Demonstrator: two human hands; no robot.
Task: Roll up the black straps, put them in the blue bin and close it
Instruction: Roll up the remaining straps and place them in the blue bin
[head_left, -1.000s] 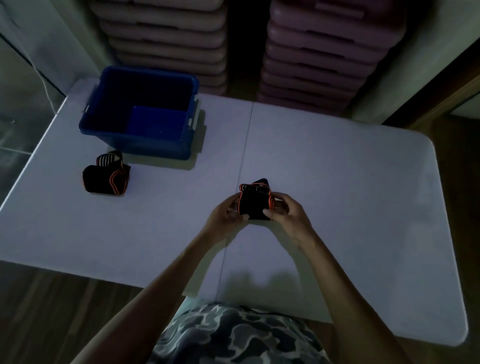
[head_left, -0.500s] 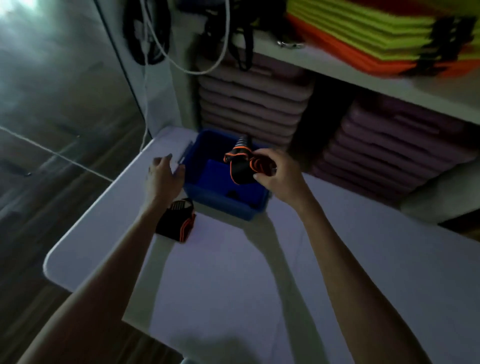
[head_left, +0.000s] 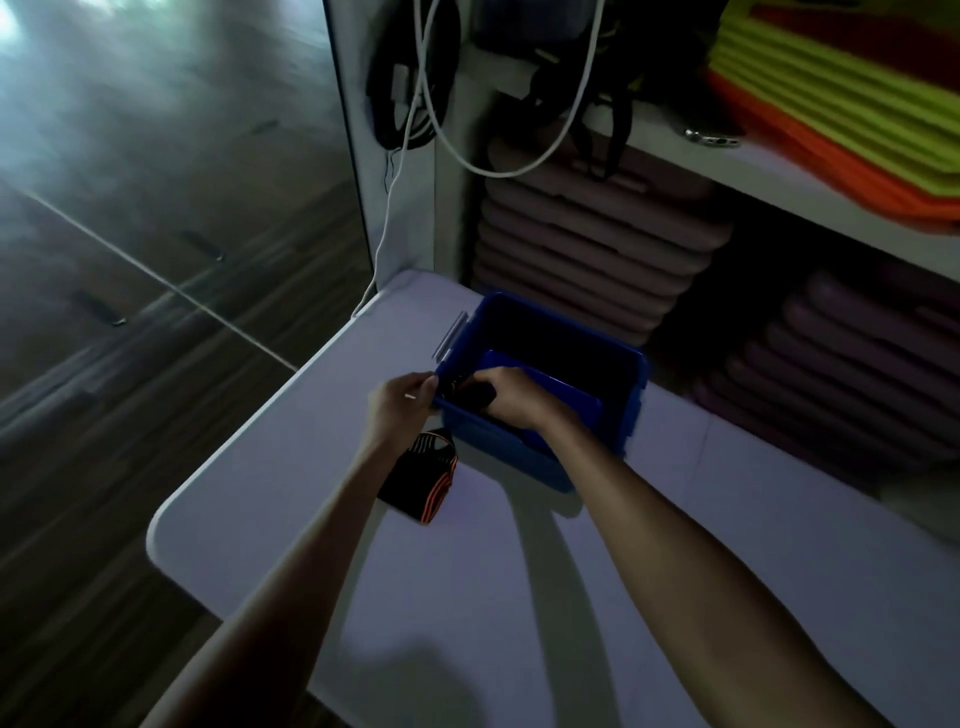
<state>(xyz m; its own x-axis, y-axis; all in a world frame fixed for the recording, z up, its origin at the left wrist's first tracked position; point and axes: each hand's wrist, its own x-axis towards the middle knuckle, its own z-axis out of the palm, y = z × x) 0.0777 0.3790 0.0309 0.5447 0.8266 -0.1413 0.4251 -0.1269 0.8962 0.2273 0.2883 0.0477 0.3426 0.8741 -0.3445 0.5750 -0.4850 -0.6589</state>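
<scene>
The blue bin stands open near the far left corner of the white table. My right hand reaches down inside the bin and is shut on a rolled black strap with orange edging, low against the bin's near-left wall. My left hand grips the bin's near-left rim. A second rolled black strap with orange stripes lies on the table just in front of the bin, partly under my left wrist.
Stacked purple mats fill the shelf behind the bin, with yellow and orange mats on the shelf above. A white cable and dark straps hang over the table's far corner. The table's left edge drops to a wooden floor.
My right hand has gone down from above the bin into it with the rolled strap. My left hand has moved from above the table strap onto the bin's rim.
</scene>
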